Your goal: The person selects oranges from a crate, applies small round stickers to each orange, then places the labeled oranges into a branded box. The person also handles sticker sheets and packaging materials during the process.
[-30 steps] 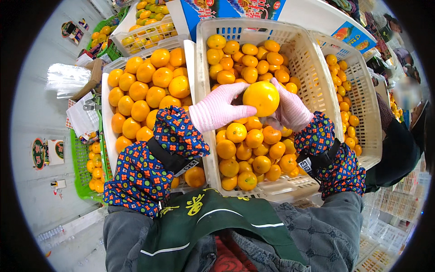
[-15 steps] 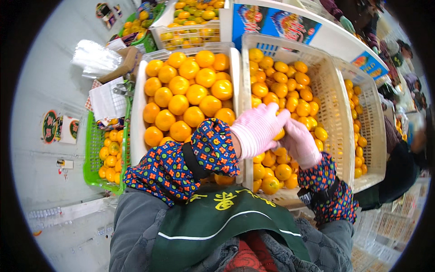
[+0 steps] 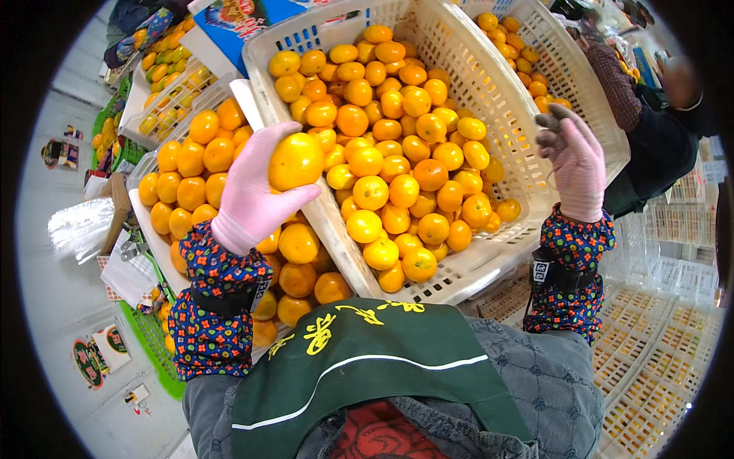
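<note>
A large, glossy orange mandarin (image 3: 297, 162) sits in my left hand (image 3: 252, 191), with the thumb below it and the pink-gloved fingers behind. This hand is over the divide between two containers. To its right, a cream slatted crate (image 3: 497, 283) holds many smaller mandarins (image 3: 405, 189). Bigger mandarins (image 3: 297, 243) fill the white-lined container under and left of the same hand. Near the crate's right rim, my right hand (image 3: 577, 157) is raised, its grey-tipped glove fingers loosely bent and apart, with nothing visible in them.
Another cream crate (image 3: 592, 92) with mandarins stands at the far right, beside a person in dark clothes (image 3: 665, 145). Beyond the left container are a green basket (image 3: 153, 344), plastic wrapping (image 3: 80, 229) and a cardboard box (image 3: 118, 203). Another person's patterned sleeve (image 3: 141, 38) shows at far left.
My hands, close together over the crate before, have parted. The left has gone left with the mandarin; the right has moved out to the crate's right rim. The whole view has turned.
</note>
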A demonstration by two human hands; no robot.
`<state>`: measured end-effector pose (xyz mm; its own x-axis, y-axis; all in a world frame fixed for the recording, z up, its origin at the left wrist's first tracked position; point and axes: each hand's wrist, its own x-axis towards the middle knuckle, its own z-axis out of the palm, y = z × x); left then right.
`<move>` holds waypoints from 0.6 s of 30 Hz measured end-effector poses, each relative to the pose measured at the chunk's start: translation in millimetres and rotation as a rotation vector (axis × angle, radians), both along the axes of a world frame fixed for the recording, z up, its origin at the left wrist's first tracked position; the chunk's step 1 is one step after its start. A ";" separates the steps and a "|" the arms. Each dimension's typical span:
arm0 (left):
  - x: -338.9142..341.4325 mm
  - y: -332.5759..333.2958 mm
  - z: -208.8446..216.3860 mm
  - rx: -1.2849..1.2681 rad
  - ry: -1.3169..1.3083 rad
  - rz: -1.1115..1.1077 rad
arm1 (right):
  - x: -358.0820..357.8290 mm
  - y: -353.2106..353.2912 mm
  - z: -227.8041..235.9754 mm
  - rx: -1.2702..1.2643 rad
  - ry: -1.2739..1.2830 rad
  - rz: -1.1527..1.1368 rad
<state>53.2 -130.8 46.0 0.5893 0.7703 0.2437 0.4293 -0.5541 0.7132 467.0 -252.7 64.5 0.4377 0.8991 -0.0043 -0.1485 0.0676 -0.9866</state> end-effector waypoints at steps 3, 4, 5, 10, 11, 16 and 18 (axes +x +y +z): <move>29.6 6.2 -10.6 0.118 0.099 -0.076 | -0.9 -7.8 -1.4 -0.182 -0.179 0.050; 36.5 8.6 -13.8 0.135 0.132 -0.087 | 0.4 -8.2 1.4 -0.185 -0.274 0.078; 40.8 10.3 -16.3 0.153 0.170 -0.101 | 2.6 -8.3 5.2 -0.173 -0.356 0.087; 39.6 17.1 -23.1 0.141 0.122 -0.132 | 13.1 1.5 2.0 -0.173 -0.681 0.239; 37.0 19.6 -23.7 0.156 0.125 -0.136 | 10.8 9.2 -8.7 -0.127 -0.847 0.344; 36.4 29.1 -34.9 0.144 0.179 -0.089 | 4.7 56.5 -67.1 -0.928 -1.494 0.927; 38.6 30.1 -39.6 0.173 0.203 -0.074 | 5.5 62.8 -84.4 -1.023 -1.497 1.057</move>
<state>91.8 -100.6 6.4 0.6928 0.6804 0.2388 0.5075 -0.6953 0.5088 472.5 -189.9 -19.9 0.0188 0.6546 -0.7557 0.9998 -0.0067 0.0191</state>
